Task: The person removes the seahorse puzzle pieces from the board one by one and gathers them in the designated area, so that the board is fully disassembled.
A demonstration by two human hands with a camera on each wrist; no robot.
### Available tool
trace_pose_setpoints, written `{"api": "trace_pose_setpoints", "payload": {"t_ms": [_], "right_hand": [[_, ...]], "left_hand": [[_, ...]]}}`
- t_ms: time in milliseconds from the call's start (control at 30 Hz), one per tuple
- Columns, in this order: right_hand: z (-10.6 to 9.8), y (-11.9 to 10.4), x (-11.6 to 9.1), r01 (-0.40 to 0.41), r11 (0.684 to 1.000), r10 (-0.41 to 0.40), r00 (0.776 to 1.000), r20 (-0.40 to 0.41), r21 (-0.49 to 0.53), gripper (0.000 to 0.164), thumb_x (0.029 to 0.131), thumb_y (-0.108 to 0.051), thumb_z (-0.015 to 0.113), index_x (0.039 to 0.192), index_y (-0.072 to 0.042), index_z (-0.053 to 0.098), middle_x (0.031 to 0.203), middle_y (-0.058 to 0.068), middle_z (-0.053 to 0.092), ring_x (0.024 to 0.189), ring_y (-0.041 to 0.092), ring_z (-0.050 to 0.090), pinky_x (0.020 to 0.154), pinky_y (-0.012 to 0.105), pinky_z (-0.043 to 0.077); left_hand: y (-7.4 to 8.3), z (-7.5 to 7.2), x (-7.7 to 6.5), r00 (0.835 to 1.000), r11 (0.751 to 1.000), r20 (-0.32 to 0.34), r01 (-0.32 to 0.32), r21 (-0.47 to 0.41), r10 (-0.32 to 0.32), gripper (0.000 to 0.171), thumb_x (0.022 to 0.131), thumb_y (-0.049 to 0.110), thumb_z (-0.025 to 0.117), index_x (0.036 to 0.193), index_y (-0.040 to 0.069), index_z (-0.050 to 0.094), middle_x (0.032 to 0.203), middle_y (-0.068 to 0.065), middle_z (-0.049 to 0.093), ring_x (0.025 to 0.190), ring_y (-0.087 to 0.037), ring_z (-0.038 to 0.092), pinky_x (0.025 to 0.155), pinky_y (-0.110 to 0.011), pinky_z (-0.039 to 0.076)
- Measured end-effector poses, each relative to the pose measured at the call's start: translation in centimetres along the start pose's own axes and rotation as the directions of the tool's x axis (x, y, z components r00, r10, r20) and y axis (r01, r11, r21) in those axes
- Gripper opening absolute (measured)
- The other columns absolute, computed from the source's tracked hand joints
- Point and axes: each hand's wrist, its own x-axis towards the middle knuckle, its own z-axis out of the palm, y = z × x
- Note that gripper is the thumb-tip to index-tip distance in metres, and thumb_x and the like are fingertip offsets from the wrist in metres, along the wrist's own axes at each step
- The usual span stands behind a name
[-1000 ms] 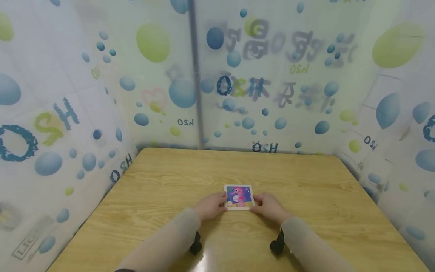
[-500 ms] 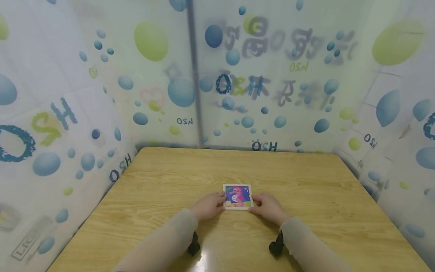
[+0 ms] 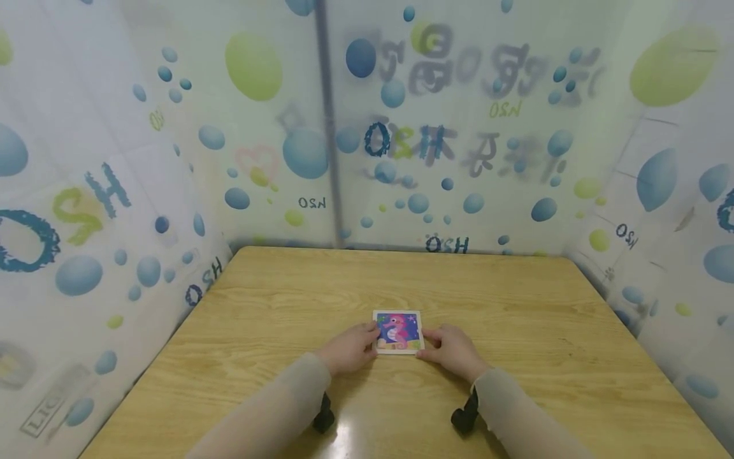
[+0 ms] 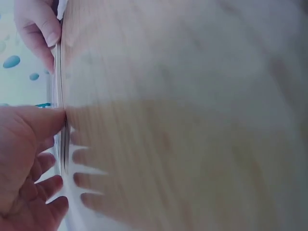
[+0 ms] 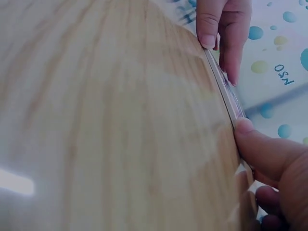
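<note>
A square picture card (image 3: 398, 331) with a white border lies flat on the wooden table in the head view. Its print is a pink seahorse on dark blue. My left hand (image 3: 346, 348) grips the card's left side, thumb at the near corner and fingers along the edge. On the opposite side my right hand (image 3: 455, 352) pinches the right edge between thumb and fingers. Seen almost edge-on in the left wrist view, the card (image 4: 61, 77) appears thin, with layered lines along its side. The right wrist view also catches the card's edge (image 5: 222, 84), a thumb from each hand against it.
The wooden table (image 3: 487, 299) has a glossy top with a bright reflection near the front. Printed curtains (image 3: 275, 153) with blue and green dots enclose its back and both sides. A dark device (image 3: 323, 414) is strapped at each wrist.
The card has shifted slightly to the left across the table, and both hands have moved with it. Their hold on its sides looks the same.
</note>
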Motion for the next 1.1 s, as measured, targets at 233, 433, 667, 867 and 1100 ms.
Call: {"api": "trace_pose_setpoints", "payload": {"t_ms": [233, 433, 667, 867, 1100], "right_hand": [[0.1, 0.0, 0.1, -0.029, 1.0, 0.029, 1.0, -0.007, -0.006, 0.06, 0.077, -0.044, 0.078, 0.129, -0.017, 0.063, 0.076, 0.001, 0.045, 0.068, 0.017, 0.039, 0.059, 0.03, 0.029], [0.2, 0.0, -0.1, -0.023, 1.0, 0.023, 0.999, -0.025, -0.003, 0.06, 0.076, -0.045, 0.078, 0.128, -0.018, 0.064, 0.078, 0.001, 0.045, 0.07, 0.017, 0.039, 0.06, 0.03, 0.029], [0.4, 0.2, -0.3, -0.037, 0.997, 0.039, 0.998, -0.042, 0.062, 0.054, 0.078, -0.045, 0.077, 0.124, -0.017, 0.067, 0.081, 0.001, 0.05, 0.073, 0.017, 0.043, 0.063, 0.031, 0.036], [0.1, 0.2, 0.4, -0.08, 0.977, 0.1, 0.991, -0.093, 0.195, 0.039, 0.088, -0.038, 0.069, 0.118, -0.013, 0.069, 0.102, 0.002, 0.061, 0.093, 0.017, 0.055, 0.083, 0.04, 0.048], [-0.1, -2.3, 3.1, 0.017, 0.992, -0.008, 0.997, -0.078, 0.121, 0.023, 0.091, -0.023, 0.067, 0.109, -0.011, 0.072, 0.097, 0.001, 0.063, 0.09, 0.018, 0.057, 0.081, 0.041, 0.049]], "left_hand": [[1.0, 0.0, 0.3, 0.993, 0.994, 0.082, -0.086, 0.071, 0.08, 0.06, 0.097, 0.045, 0.053, 0.149, 0.02, 0.037, 0.157, -0.005, 0.025, 0.144, -0.029, 0.023, 0.115, -0.044, 0.022], [1.8, 0.1, 0.2, 0.986, 0.997, 0.153, -0.074, 0.029, 0.069, 0.065, 0.095, 0.055, 0.049, 0.151, 0.029, 0.03, 0.16, -0.002, 0.016, 0.147, -0.025, 0.012, 0.115, -0.047, 0.022], [1.9, 0.0, -0.2, 0.978, 0.997, 0.198, -0.068, 0.021, 0.062, 0.068, 0.094, 0.058, 0.047, 0.153, 0.031, 0.025, 0.161, -0.001, 0.01, 0.147, -0.024, 0.005, 0.115, -0.048, 0.022], [1.7, 0.3, -0.1, 0.975, 0.996, 0.207, -0.085, 0.032, 0.077, 0.068, 0.094, 0.06, 0.044, 0.153, 0.034, 0.022, 0.161, 0.001, 0.008, 0.147, -0.023, 0.004, 0.115, -0.048, 0.02], [1.5, 0.9, 0.4, 0.977, 0.992, 0.189, -0.11, 0.055, 0.098, 0.069, 0.094, 0.062, 0.043, 0.153, 0.032, 0.024, 0.161, -0.002, 0.011, 0.147, -0.023, 0.005, 0.116, -0.045, 0.02]]}}
